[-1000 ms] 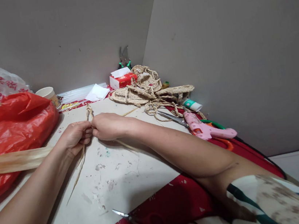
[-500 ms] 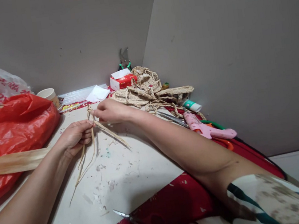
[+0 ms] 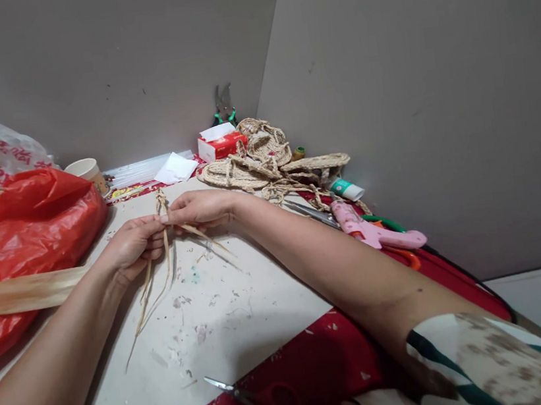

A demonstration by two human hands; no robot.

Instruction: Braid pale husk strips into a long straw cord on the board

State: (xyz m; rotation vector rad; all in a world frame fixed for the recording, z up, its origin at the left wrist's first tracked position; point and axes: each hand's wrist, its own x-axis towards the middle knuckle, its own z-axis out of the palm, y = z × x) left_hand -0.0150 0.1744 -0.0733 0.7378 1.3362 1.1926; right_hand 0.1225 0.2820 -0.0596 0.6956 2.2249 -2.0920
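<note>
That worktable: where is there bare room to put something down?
Bare board lies between the straw strands under the left hand, the right forearm and the near scissors. The far corner is crowded: woven straw pieces, glue gun.

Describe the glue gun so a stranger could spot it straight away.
Start at the pile of woven straw in the far corner of the table. Follow the right-hand wall toward you, past the small white tube. The glue gun lies there on the red cloth: the only pink thing.

Pink glue gun (image 3: 374, 232), red bag (image 3: 25, 228), scissors (image 3: 240, 392)
</note>
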